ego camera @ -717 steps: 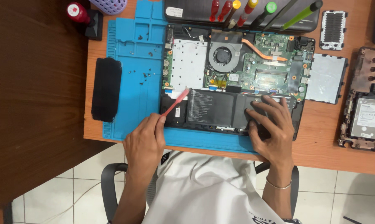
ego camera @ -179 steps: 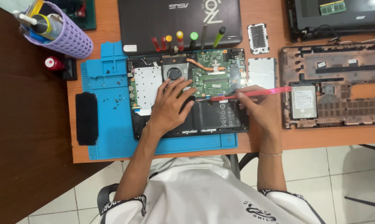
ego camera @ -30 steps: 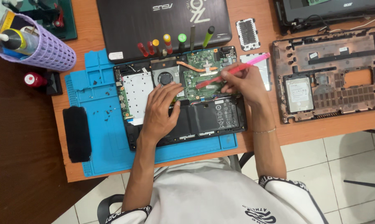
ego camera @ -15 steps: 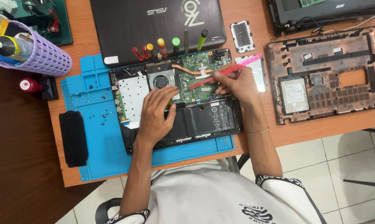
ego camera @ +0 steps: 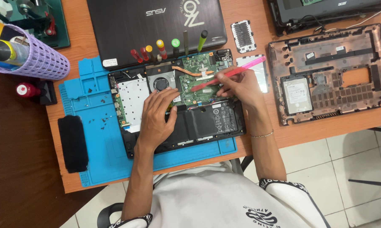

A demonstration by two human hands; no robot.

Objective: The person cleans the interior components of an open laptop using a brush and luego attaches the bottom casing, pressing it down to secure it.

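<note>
An opened laptop (ego camera: 177, 105) lies bottom-up on a blue repair mat (ego camera: 102, 143) in the middle of the orange tabletop (ego camera: 258, 139), its cover off so the insides show: a green circuit board (ego camera: 199, 80) at the far right, a round black fan (ego camera: 161, 82) with a copper heat pipe (ego camera: 186, 71) running off it, a silvery perforated plate (ego camera: 131, 101) at the left, and a long black battery (ego camera: 207, 122) along the near edge.

The right hand (ego camera: 236, 86) pinches a pink plastic pry tool (ego camera: 228, 75) between thumb and fingers; the tool slants across the circuit board, its lower tip resting on the board near the fan. The left hand (ego camera: 156, 118) lies palm-down with fingers loosely spread, pressing on the laptop where the battery meets the fan and plate.

Just beyond the laptop a row of colour-handled screwdrivers (ego camera: 165, 48) rests against a closed dark laptop (ego camera: 156, 25). A bare bottom case (ego camera: 329, 71) holding a hard drive (ego camera: 297, 95) sits to the right. A lilac mesh basket (ego camera: 34, 59) stands at the far left, and a black pad (ego camera: 73, 143) lies on the mat's left edge.
</note>
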